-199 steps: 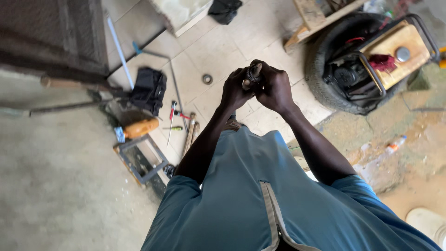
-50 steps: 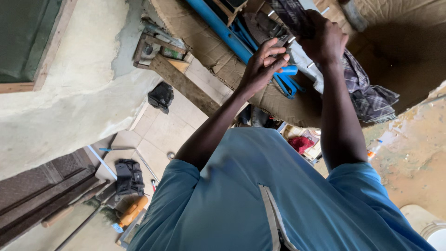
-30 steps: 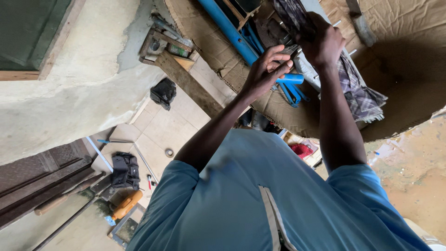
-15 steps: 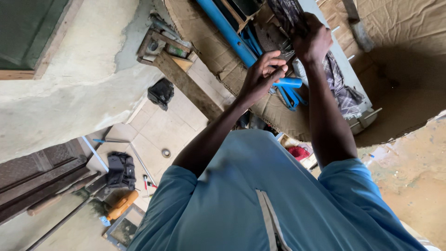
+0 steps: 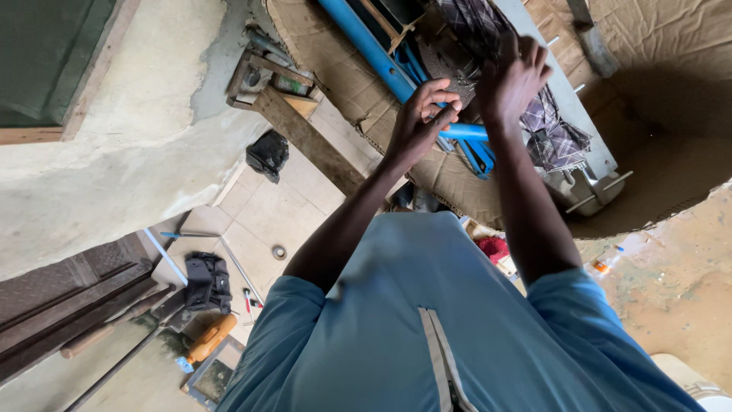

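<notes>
The cardboard-lined bench (image 5: 343, 69) fills twelve o'clock, a blue pipe (image 5: 366, 46) across it. The checked cloth (image 5: 549, 130) has slid off the right hand (image 5: 512, 80), whose grip now spreads open above it. The left hand (image 5: 418, 126) keeps pinching a small dark part (image 5: 450, 76).

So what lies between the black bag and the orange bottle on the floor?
In the head view, red-handled tools lie on the tiles beside the gap between the black bag and the orange bottle; otherwise bare floor.
</notes>
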